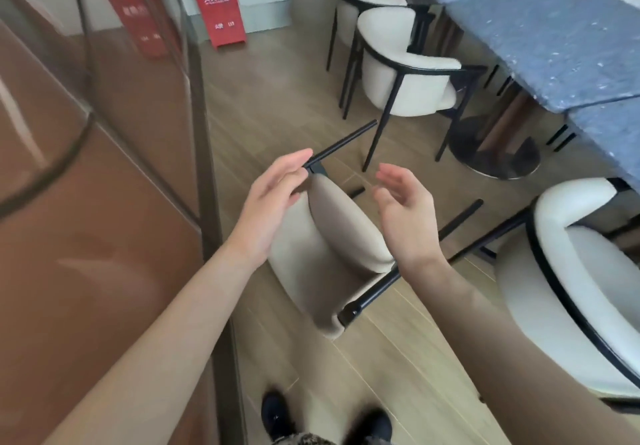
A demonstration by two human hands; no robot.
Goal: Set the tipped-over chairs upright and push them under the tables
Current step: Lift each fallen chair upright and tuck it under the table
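Looking down from my head, I see the tipped-over chair (325, 254) lying on its side on the wooden floor (270, 105) just ahead of my shoes (277, 417): a cream upholstered shell with a tan seat pad and thin black metal legs that point away toward the far right. It lies left of the row of blue speckled tables (540, 46), where three upright cream chairs (405, 74) stand, the far two tucked partly under the table edge. A red sign stand (216, 8) sits far off by the wall. My left hand (268, 205) hangs above the chair's left side, fingers straight and released, tips near one black leg; whether they touch it I cannot tell. My right hand (405, 216) hovers opposite, palm inward, fingers loosely bent, grasping nothing.
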